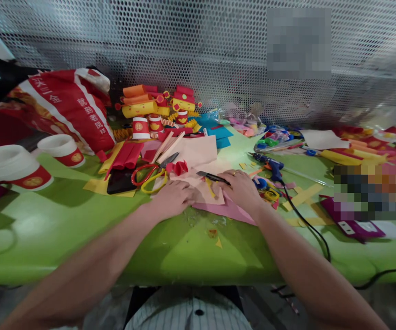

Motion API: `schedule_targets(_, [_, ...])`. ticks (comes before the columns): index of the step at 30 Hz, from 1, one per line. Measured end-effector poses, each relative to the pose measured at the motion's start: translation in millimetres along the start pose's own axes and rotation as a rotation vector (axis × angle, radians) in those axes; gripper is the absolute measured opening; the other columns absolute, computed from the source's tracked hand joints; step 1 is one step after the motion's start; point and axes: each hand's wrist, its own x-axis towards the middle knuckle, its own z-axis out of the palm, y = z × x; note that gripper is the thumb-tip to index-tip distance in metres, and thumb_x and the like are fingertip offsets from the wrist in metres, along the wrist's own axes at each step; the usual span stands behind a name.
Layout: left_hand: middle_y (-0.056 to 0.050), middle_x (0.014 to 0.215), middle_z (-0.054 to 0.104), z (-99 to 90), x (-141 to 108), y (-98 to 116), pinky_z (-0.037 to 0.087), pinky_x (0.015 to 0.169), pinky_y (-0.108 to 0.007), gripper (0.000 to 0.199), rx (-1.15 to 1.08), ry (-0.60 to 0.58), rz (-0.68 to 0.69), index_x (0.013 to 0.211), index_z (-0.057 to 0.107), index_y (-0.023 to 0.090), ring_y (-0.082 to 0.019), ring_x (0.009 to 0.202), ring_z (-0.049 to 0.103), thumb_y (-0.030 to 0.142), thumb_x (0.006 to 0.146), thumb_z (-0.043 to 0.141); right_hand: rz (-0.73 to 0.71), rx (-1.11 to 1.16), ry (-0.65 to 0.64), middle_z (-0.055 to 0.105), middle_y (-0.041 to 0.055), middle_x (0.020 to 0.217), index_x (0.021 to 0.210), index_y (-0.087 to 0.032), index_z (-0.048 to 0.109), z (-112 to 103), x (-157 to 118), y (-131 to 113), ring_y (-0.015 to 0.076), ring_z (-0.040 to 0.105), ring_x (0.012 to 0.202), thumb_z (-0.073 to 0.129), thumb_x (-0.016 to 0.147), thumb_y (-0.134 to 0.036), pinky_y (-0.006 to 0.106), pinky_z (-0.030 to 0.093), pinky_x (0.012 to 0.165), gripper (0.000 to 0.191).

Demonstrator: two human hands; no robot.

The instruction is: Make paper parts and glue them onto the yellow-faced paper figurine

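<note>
My right hand (241, 189) is closed around a black utility knife (214, 177), whose front end points left over the sheets. My left hand (174, 198) lies on the paper's left side, fingers laid down and slightly bent. Between both hands is a pale pink sheet (201, 190) with a narrow yellow paper strip (210, 187) on it. A darker pink sheet (237, 211) shows beneath. Just beyond my left hand are scissors (149, 176) with red and yellow handles, and a red folded paper piece (179, 168). A black phone-like slab (120, 181) lies left of them.
A blue glue gun (271, 166) lies right of my hand, its black cable (304, 220) running off the front edge. Paper cups (15, 167) and a red bag (70, 105) stand left. Paper figures (139, 107) line the back, before a perforated metal panel (184, 50).
</note>
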Motion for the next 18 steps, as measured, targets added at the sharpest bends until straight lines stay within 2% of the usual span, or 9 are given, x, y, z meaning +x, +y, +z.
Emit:
schedule_targets(4, [-0.007, 0.111, 0.065, -6.5, -0.7, -6.4, 0.043, 0.093, -0.039, 0.025, 0.003, 0.032, -0.049, 0.106, 0.066, 0.019, -0.024, 0.107, 0.057, 0.026, 0.088, 0.049, -0.101, 0.098, 0.112, 0.071, 0.0083, 0.089, 0.084, -0.019, 0.071, 1.6, -7.1, -2.1, 0.0223, 0.061, 0.087, 0.052, 0.085, -0.020, 0.033, 0.041, 0.079, 0.019])
schedule_targets(8, [-0.010, 0.102, 0.067, -18.2, -4.6, -14.6, 0.046, 0.087, -0.035, 0.025, 0.053, 0.117, -0.271, 0.098, 0.066, 0.014, -0.023, 0.100, 0.059, 0.025, 0.089, 0.046, -0.201, 0.144, 0.127, 0.065, 0.0052, 0.063, 0.061, -0.020, 0.064, 2.9, -10.4, -5.7, 0.0187, 0.058, 0.067, 0.050, 0.088, -0.031, 0.031, 0.040, 0.069, 0.033])
schedule_targets(11, [-0.010, 0.102, 0.067, -19.5, -6.0, -15.1, 0.048, 0.084, -0.034, 0.025, 0.070, 0.117, -0.371, 0.099, 0.065, 0.014, -0.024, 0.099, 0.060, 0.025, 0.089, 0.046, -0.234, 0.171, 0.124, 0.063, 0.0043, 0.059, 0.059, -0.020, 0.063, 4.0, -10.4, -8.5, 0.0171, 0.058, 0.063, 0.049, 0.089, -0.029, 0.029, 0.038, 0.066, 0.034])
schedule_targets(15, [-0.009, 0.105, 0.067, -9.2, -4.1, -6.2, 0.047, 0.086, -0.036, 0.023, 0.071, 0.088, -0.286, 0.097, 0.066, 0.015, -0.023, 0.100, 0.060, 0.021, 0.087, 0.047, -0.222, 0.187, 0.131, 0.071, 0.0057, 0.076, 0.079, -0.019, 0.068, 4.5, -10.6, -12.4, 0.0181, 0.062, 0.073, 0.050, 0.087, -0.018, 0.028, 0.039, 0.068, 0.020])
schedule_targets(18, [-0.009, 0.105, 0.067, -1.6, -2.7, 0.3, 0.045, 0.090, -0.039, 0.024, 0.098, 0.122, -0.153, 0.095, 0.068, 0.017, -0.025, 0.101, 0.058, 0.019, 0.086, 0.047, -0.208, 0.150, 0.072, 0.071, 0.0060, 0.072, 0.074, -0.018, 0.068, 2.5, -10.8, -16.0, 0.0183, 0.062, 0.070, 0.052, 0.086, -0.020, 0.028, 0.036, 0.065, 0.020])
